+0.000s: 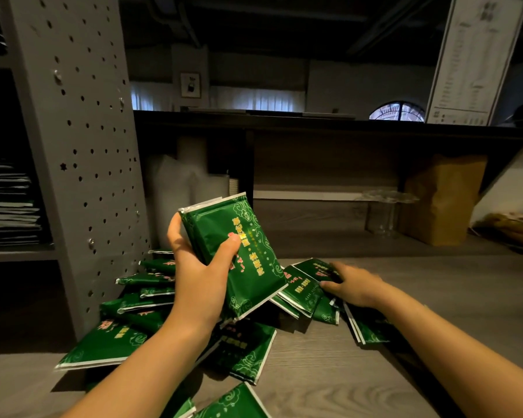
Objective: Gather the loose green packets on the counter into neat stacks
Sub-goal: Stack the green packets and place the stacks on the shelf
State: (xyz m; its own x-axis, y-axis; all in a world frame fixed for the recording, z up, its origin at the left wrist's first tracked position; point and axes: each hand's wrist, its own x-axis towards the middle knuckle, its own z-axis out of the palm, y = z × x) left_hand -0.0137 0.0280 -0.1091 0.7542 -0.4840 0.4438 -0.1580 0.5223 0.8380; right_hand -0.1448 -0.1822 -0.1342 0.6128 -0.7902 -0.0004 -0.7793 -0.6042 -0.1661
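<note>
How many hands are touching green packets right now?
2. The left hand grips a raised bundle of packets; the right hand touches loose packets lying on the counter.

dim room, grey pegboard panel (73,140)

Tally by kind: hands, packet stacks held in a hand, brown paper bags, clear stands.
hands: 2 (left hand, right hand)
packet stack in hand: 1, gripped by the left hand
brown paper bag: 1
clear stand: 1
Total: 5
</note>
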